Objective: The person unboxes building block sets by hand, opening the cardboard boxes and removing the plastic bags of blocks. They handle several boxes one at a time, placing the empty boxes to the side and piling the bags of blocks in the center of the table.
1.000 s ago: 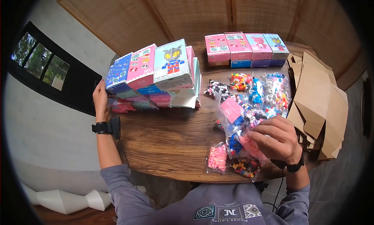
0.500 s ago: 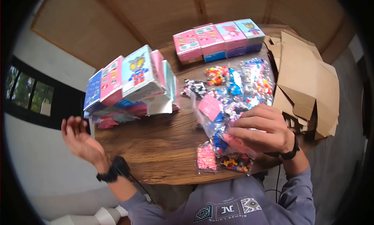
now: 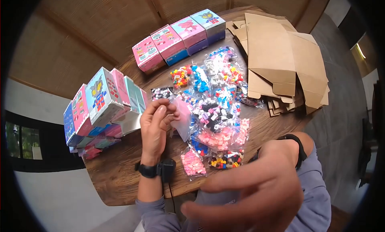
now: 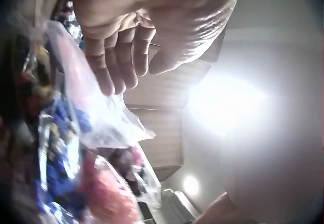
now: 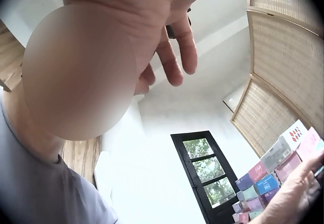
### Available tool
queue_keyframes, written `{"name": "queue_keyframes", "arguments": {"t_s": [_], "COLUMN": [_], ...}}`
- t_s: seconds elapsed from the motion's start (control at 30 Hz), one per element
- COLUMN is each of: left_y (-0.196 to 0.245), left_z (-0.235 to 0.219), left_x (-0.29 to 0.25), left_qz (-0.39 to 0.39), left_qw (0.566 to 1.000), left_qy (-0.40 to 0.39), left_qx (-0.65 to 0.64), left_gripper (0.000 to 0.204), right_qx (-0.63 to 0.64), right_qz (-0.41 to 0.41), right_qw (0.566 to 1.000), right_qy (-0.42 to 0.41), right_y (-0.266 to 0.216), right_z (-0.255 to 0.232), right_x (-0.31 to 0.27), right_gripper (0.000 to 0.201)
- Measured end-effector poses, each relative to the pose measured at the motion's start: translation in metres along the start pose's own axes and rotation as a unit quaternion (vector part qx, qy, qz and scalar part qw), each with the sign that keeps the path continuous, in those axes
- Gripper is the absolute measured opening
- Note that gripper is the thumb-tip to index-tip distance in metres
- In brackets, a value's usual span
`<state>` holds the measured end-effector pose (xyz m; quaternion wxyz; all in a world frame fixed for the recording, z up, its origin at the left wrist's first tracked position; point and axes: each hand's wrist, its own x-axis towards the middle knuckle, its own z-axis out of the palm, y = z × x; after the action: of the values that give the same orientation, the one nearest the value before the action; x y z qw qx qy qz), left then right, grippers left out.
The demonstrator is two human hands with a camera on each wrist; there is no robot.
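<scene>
Beside a clear bag with a pink card [image 3: 182,116], the left hand [image 3: 155,127] has its fingers loosely bent; whether they touch the plastic is unclear. The left wrist view has this hand [image 4: 147,31] above the clear bag [image 4: 109,120], palm showing. Close to the head camera, the right hand [image 3: 256,186] is raised and blurred, its fingers loosely extended and holding nothing visible. The right wrist view shows the same hand [image 5: 152,36] with spread fingers. Bags of coloured pieces lie on the table, among them pink pieces [image 3: 193,163] and black and white ones [image 3: 212,113].
Stacked picture boxes [image 3: 104,99] stand at the table's left, and a row of boxes [image 3: 188,31] at the back. Flattened brown cardboard [image 3: 272,51] lies at the right. A dark wristband device [image 3: 166,169] sits on the left wrist, with a cable running down.
The left hand has moved from the stacked boxes across to the clear bag. The right hand has left the bags and risen toward the head camera. The head view has shifted and turned.
</scene>
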<state>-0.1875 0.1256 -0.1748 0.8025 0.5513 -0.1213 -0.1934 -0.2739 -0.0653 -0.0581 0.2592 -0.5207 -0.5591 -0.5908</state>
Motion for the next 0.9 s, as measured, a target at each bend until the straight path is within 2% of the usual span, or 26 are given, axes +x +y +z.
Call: {"name": "queue_keyframes", "arguments": {"t_s": [0.1,0.23,0.3,0.37,0.4,0.43,0.53,0.6,0.63,0.7,0.8,0.9], "left_y": [-0.015,-0.031,-0.044,-0.040,-0.040,-0.040,-0.043,-0.046,-0.046,-0.046,-0.048,-0.051], "left_z": [-0.004,-0.006,-0.009,-0.007,-0.006,-0.006,-0.009,-0.010,-0.011,-0.012,-0.014,-0.016], "left_x": [0.009,0.018,0.023,0.027,0.028,0.029,0.029,0.027,0.028,0.027,0.028,0.028], "left_qz": [-0.008,-0.020,-0.029,-0.015,-0.023,-0.018,0.002,0.007,0.011,0.007,0.006,0.011], "left_qw": [1.000,0.998,0.998,0.996,0.996,0.996,0.997,0.996,0.995,0.994,0.993,0.991], "left_qy": [0.005,-0.012,-0.002,-0.038,-0.031,-0.032,-0.037,-0.046,-0.048,-0.051,-0.053,-0.059], "left_qx": [-0.017,-0.055,-0.052,-0.081,-0.085,-0.080,-0.073,-0.079,-0.083,-0.100,-0.107,-0.120], "left_gripper": [0.023,0.022,0.022,0.023,0.024,0.024,0.024,0.024,0.024,0.024,0.025,0.026], "right_qx": [-0.019,0.046,-0.005,0.026,0.025,0.004,-0.067,-0.089,-0.103,-0.169,-0.270,-0.288], "right_qz": [0.142,0.278,0.309,0.382,0.414,0.434,0.447,0.529,0.593,0.591,0.540,0.576], "right_qw": [0.983,0.959,0.940,0.916,0.899,0.889,0.861,0.811,0.760,0.736,0.710,0.667], "right_qy": [0.119,-0.032,-0.147,-0.116,-0.138,-0.148,-0.233,-0.234,-0.245,-0.283,-0.363,-0.375], "right_y": [-0.020,-0.021,0.006,0.035,0.050,0.063,0.104,0.125,0.132,0.151,0.166,0.180], "right_z": [0.013,-0.027,-0.034,-0.025,-0.022,-0.017,-0.019,-0.026,-0.031,-0.040,-0.048,-0.051], "right_x": [0.015,0.004,0.001,-0.021,-0.027,-0.042,-0.085,-0.110,-0.111,-0.130,-0.164,-0.184], "right_gripper": [0.010,0.015,0.025,0.040,0.044,0.039,0.039,0.043,0.046,0.050,0.053,0.054]}}
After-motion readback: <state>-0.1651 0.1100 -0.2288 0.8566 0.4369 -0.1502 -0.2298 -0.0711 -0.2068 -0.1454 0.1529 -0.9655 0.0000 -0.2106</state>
